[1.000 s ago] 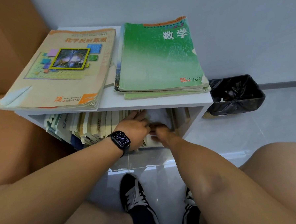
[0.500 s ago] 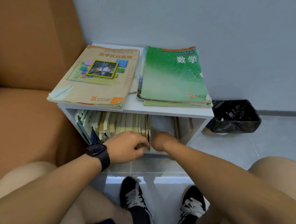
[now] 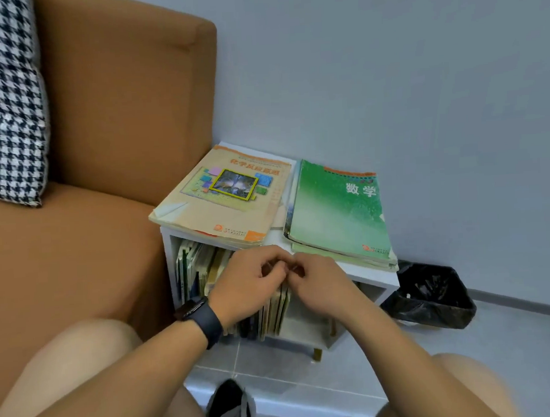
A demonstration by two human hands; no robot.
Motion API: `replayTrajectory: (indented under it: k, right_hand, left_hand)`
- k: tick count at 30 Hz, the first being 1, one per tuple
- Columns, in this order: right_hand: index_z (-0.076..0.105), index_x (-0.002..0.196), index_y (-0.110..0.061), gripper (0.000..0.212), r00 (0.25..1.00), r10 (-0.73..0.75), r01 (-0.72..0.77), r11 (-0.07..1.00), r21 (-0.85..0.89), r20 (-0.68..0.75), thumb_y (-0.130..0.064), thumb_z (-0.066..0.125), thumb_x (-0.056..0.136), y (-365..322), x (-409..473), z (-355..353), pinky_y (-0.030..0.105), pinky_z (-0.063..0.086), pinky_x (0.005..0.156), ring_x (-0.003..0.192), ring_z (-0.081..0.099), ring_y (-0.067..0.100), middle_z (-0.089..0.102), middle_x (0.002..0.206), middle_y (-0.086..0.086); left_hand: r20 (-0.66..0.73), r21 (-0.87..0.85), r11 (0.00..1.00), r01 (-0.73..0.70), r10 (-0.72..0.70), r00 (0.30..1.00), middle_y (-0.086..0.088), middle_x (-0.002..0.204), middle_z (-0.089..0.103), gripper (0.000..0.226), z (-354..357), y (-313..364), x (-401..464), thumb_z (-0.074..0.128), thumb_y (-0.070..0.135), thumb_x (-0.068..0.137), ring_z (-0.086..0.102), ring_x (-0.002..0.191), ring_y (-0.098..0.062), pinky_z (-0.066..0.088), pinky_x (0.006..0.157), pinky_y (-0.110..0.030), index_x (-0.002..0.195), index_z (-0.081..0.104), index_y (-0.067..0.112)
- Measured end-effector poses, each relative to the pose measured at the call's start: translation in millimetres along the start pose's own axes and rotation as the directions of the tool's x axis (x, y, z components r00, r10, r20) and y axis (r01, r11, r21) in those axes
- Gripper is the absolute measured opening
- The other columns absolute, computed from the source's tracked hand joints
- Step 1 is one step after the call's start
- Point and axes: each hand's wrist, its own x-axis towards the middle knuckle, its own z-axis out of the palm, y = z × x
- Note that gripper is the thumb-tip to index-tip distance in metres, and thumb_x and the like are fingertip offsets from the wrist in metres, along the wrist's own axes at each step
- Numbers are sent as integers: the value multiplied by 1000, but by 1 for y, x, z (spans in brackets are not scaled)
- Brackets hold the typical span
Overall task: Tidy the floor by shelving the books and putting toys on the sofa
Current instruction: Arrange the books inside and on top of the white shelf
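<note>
**Sofa corner and low bookshelf, as we find them**

At far left we note a houndstooth cushion leaning on the brown sofa. Next, the white shelf unit stands just beside the sofa arm. On its top lie a beige textbook and, to its right, a green textbook, each on a small stack. In the compartment below, the shelved books stand upright and leaning. Our left hand, with a dark watch at the wrist, and our right hand meet in front of the shelf, fingers curled, fingertips touching; neither grips a book. At right, a black-lined bin sits on the floor by the wall.
</note>
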Motion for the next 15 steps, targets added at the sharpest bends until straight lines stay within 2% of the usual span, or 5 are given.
replayTrajectory:
  k: [3,5,8,12,15]
  right_hand:
    - [72,105,-28,19,982,-63,71,997,38,-177,-23,57,93,-3,9,-4,31,46,71,79,61,15,71,87,-3]
    - [72,106,-26,19,942,-97,116,992,41,-320,-22,59,94,-1,14,-9,29,46,73,80,60,12,69,86,-5]
    - [67,116,-25,25,869,-161,145,987,-71,-469,-29,64,92,9,29,-14,29,46,84,100,56,14,61,108,-8]
    - [49,144,-29,68,931,-42,-44,973,-225,-364,-64,57,87,25,52,-7,37,39,109,136,38,22,43,150,-3]
    - [43,149,-26,77,933,-16,-90,957,-276,-360,-72,47,88,27,63,-1,39,35,113,141,34,25,40,156,0]
  left_hand:
    - [-80,-130,991,42,-53,995,10,83,73,26,-1,1,5,55,21,91,67,72,-17,57,71,-40,97,74,37]
    - [-102,-255,962,93,-123,987,10,89,72,32,0,2,6,55,15,95,69,72,-23,58,67,-46,101,71,43]
    - [-107,-383,914,135,-189,976,11,106,68,37,2,4,12,54,6,97,72,73,-20,62,63,-46,118,64,36]
    - [-73,-514,838,182,-254,964,11,115,69,42,4,3,19,52,4,100,69,61,-34,60,56,-40,125,57,38]
    - [-58,-520,827,212,-281,958,13,116,70,40,5,1,23,51,5,101,69,59,-39,61,58,-46,124,57,37]
